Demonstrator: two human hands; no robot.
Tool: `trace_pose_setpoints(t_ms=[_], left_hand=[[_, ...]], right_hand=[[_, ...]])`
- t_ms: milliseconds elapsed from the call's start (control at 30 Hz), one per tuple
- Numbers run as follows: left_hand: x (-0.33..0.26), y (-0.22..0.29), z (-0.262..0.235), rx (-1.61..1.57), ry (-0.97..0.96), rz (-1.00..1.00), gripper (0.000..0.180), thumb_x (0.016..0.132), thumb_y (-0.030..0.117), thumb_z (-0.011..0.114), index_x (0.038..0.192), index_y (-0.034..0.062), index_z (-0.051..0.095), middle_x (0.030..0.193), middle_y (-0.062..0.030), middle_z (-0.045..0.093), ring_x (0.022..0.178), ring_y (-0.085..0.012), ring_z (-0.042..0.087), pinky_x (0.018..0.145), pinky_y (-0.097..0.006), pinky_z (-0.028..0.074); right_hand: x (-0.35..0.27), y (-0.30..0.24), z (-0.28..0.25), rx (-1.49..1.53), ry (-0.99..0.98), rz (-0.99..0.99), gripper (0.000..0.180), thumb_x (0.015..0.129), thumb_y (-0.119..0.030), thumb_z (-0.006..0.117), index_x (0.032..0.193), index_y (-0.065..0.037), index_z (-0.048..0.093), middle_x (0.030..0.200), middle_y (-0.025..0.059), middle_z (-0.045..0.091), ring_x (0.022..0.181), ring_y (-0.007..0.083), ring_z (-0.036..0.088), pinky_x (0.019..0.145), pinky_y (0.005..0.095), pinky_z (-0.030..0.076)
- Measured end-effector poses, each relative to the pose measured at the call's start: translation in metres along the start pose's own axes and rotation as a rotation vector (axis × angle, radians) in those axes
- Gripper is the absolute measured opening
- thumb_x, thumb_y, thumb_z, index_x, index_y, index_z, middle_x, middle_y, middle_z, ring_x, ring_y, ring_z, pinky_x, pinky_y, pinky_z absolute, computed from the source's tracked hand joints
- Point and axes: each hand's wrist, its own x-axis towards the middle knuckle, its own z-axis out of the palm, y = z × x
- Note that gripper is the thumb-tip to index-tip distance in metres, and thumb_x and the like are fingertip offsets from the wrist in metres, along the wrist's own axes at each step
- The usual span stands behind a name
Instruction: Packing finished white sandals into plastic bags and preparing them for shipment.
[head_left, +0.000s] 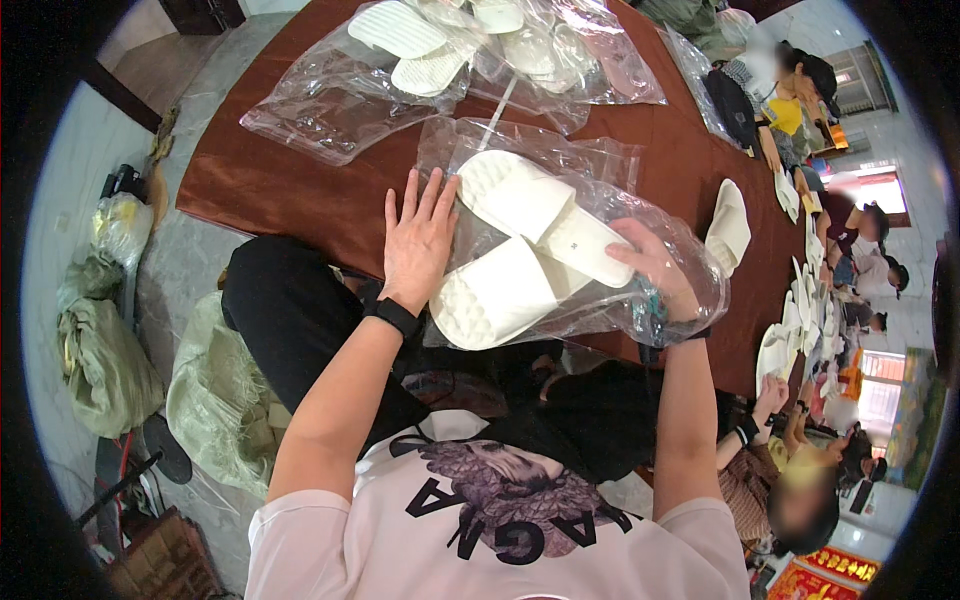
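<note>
Two white slide slippers lie side by side at the table's near edge, in a clear plastic bag (610,155). The upper slipper (520,205) partly overlaps the lower slipper (495,300), and both toes point left. My right hand (655,262) reaches inside the bag's right end, its fingers closed on the upper slipper's heel. The film wraps loosely round that wrist. My left hand (418,245) lies flat with fingers spread, beside the slippers' toes at the bag's left edge, and holds nothing.
More bagged white slippers (425,60) lie at the far side of the brown-covered table (260,170). A single white slipper (728,230) rests to the right. Several people work along the right, among more slippers (785,335). Woven sacks (215,390) stand on the floor at left.
</note>
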Motion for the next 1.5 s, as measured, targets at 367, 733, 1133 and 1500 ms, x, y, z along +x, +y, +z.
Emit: trace_pose_setpoints(t_ms=[367, 733, 1133, 1500], left_hand=[[-0.002, 0.0, 0.005, 0.014, 0.023, 0.008, 0.046, 0.101, 0.023, 0.047, 0.146, 0.0156, 0.04, 0.151, -0.0088, 0.04, 0.143, -0.0318, 0.029, 0.115, -0.055, 0.024], [-0.004, -0.007, 0.008, 0.037, 0.068, -0.003, 0.043, 0.099, 0.021, 0.048, 0.142, 0.0154, 0.046, 0.151, -0.0082, 0.041, 0.142, -0.0321, 0.031, 0.116, -0.051, 0.023], [0.0, 0.001, 0.01, 0.033, 0.078, 0.015, 0.044, 0.098, 0.019, 0.048, 0.141, 0.0107, 0.046, 0.151, -0.0091, 0.04, 0.143, -0.0332, 0.03, 0.116, -0.051, 0.023], [0.002, 0.002, 0.011, -0.002, 0.074, 0.033, 0.045, 0.096, 0.018, 0.049, 0.14, 0.0086, 0.046, 0.15, -0.0115, 0.041, 0.143, -0.0345, 0.03, 0.116, -0.053, 0.022]], right_hand=[[0.008, -0.005, 0.005, -0.177, -0.101, 0.185, 0.059, 0.083, -0.035, 0.073, 0.123, 0.006, 0.058, 0.113, 0.0156, 0.065, 0.107, 0.0227, 0.06, 0.092, 0.0329, 0.046], [-0.065, -0.033, -0.032, 0.089, 0.261, 0.149, 0.047, 0.081, -0.016, 0.075, 0.121, 0.003, 0.06, 0.102, 0.0073, 0.067, 0.089, 0.015, 0.062, 0.078, 0.0293, 0.052], [-0.183, 0.079, -0.216, 0.233, 0.907, 0.226, 0.041, 0.088, -0.028, 0.072, 0.113, 0.004, 0.064, 0.098, 0.0072, 0.069, 0.083, 0.0161, 0.066, 0.071, 0.0265, 0.051], [-0.076, 0.09, -0.152, 0.026, 1.087, -0.098, 0.05, 0.091, -0.016, 0.062, 0.135, 0.004, 0.049, 0.129, 0.013, 0.056, 0.115, 0.0224, 0.055, 0.099, 0.0347, 0.042]])
